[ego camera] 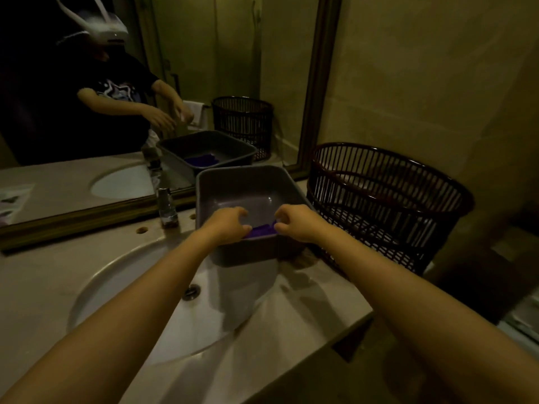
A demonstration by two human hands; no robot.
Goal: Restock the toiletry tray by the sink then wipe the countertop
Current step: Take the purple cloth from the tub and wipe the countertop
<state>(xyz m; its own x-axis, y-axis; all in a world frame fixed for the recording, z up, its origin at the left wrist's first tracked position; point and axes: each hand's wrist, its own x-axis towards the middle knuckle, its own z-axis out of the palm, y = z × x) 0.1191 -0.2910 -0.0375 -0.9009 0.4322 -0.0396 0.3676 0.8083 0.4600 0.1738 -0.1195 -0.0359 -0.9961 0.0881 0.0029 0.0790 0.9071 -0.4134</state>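
Reaching both hands into tray [233, 182], fingers [243, 212] curled

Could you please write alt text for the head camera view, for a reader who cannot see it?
Both hands, left hand and right hand, reach into a grey plastic tub on a bathroom counter, fingers pinching a purple item at its near edge. A dark slatted basket stands right of it; a white sink, faucet and mirror lie left.

The stone bench [58, 275] carries a grey tub [248, 252] and a dark slatted basket [388, 217], side by side, sink right there.
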